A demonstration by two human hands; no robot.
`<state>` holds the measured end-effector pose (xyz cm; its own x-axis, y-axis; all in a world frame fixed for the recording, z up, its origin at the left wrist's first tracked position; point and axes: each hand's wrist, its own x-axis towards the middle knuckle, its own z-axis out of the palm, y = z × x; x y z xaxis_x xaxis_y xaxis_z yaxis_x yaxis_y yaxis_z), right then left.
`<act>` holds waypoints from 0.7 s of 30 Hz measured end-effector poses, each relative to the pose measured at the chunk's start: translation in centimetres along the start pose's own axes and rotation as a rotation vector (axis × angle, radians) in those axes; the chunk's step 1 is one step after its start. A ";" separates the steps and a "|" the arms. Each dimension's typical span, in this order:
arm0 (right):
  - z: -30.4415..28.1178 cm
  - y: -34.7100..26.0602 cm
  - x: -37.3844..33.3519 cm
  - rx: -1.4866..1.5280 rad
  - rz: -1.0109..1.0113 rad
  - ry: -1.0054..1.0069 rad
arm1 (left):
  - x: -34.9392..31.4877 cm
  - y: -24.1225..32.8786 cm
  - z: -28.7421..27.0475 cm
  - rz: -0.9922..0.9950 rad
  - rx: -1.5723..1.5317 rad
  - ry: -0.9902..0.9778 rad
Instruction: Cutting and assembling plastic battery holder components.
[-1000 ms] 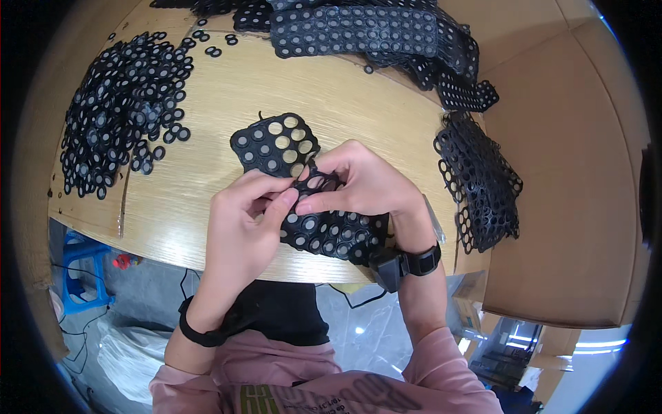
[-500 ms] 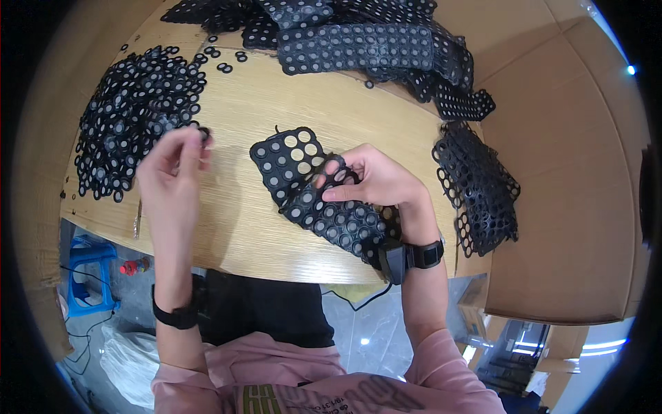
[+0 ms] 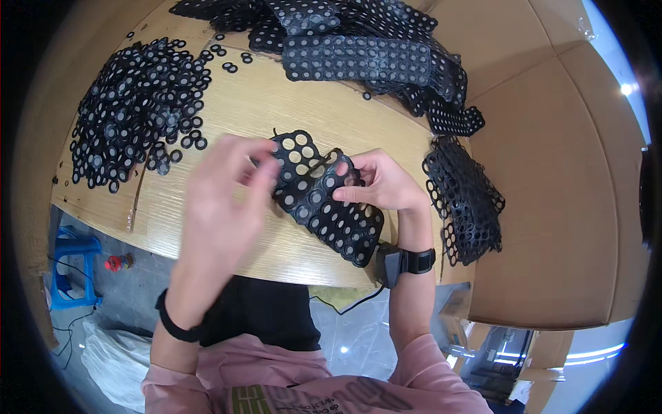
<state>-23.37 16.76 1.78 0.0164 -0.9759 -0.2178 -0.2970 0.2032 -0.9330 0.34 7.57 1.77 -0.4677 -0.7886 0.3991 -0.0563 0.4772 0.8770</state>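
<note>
A black rubber sheet [image 3: 331, 224] with rows of round discs lies bent across the middle of the table, and several holes at its far end are empty, showing the wood. My right hand [image 3: 380, 185] grips the sheet's folded-up part between thumb and fingers. At the sheet's left edge is my left hand [image 3: 231, 190], blurred, its thumb and forefinger apart; I see nothing held between them. Loose black rings with pale centres form a pile [image 3: 131, 110] at the left of the table.
More perforated sheets [image 3: 355, 61] are stacked at the back. Emptied black lattice sheets [image 3: 465, 200] lie at the right, beside a cardboard wall [image 3: 552, 172]. A few stray rings [image 3: 229, 67] sit near the pile. A blue stool [image 3: 74, 265] stands on the floor at left.
My left hand has moved right from beside the pile to the sheet, and the dark ring at its fingertips is no longer seen there. My right hand keeps its grip on the sheet.
</note>
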 end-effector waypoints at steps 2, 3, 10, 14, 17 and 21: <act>0.7 0.0 0.4 0.031 -0.042 -0.003 | -0.7 1.0 1.1 0.038 -0.026 -0.060; 1.2 -0.3 0.5 0.065 -0.080 0.005 | -1.0 0.7 1.8 0.091 -0.003 -0.116; 2.0 -1.3 0.2 0.103 -0.087 -0.058 | -2.0 0.0 3.3 -0.083 -0.150 -0.197; 2.1 -1.1 0.2 0.122 -0.130 -0.083 | -2.1 -0.5 3.7 -0.200 -0.259 -0.213; 2.3 -1.4 0.3 0.083 -0.132 -0.094 | -2.5 -1.2 4.2 -0.225 -0.301 -0.168; 1.5 -0.7 0.3 -0.003 -0.150 -0.163 | -2.4 -1.2 4.1 -0.301 -0.448 -0.176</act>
<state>-21.73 16.48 1.97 0.2142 -0.9693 -0.1205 -0.2827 0.0565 -0.9575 -2.08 10.45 -1.37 -0.6313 -0.7695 0.0965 0.1517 -0.0004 0.9884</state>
